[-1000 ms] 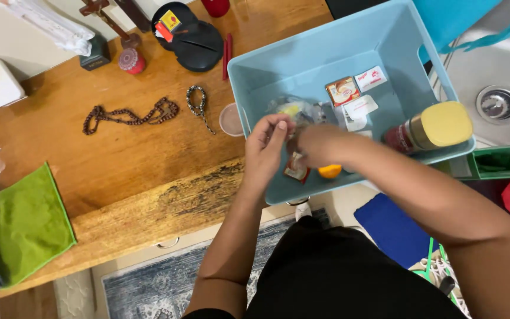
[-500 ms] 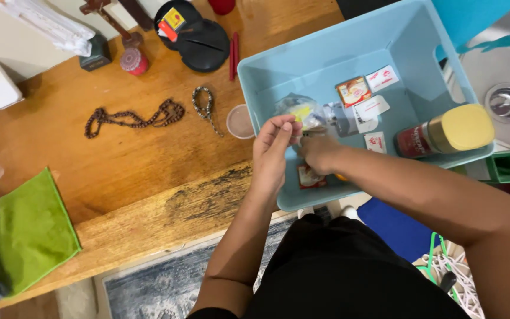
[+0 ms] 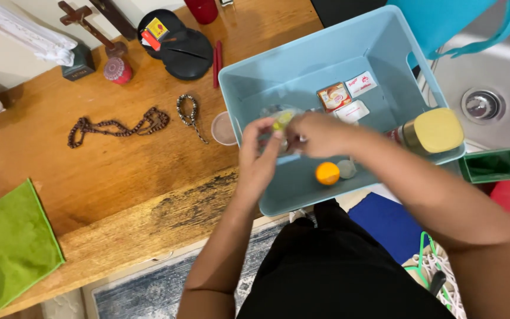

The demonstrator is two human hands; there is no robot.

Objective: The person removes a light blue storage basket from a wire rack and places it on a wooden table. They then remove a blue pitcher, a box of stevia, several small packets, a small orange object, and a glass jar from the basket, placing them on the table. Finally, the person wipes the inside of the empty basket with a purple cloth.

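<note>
Both hands meet over a light blue plastic bin [image 3: 249, 88] at the edge of a wooden counter [image 3: 107, 171]. My left hand [image 3: 259, 155] and my right hand [image 3: 320, 134] pinch a small clear packet with a yellow-green bit [image 3: 281, 120] between them. Inside the bin lie several small sachets [image 3: 349, 95], an orange ball [image 3: 327, 173], a small grey round piece [image 3: 346, 169] and a jar with a yellow lid [image 3: 435, 131] on its side.
On the counter lie a brown bead string [image 3: 116, 126], a shorter bead chain [image 3: 189, 114], a small clear cup [image 3: 224, 128], red pens [image 3: 216, 62], a black round case [image 3: 178, 42], a wooden cross [image 3: 81, 23] and a green cloth [image 3: 10, 242]. A steel sink [image 3: 485, 82] is at right.
My hands have lifted from low in the bin, bringing the small packet up. The orange ball, earlier hidden under my hands, now shows on the bin floor.
</note>
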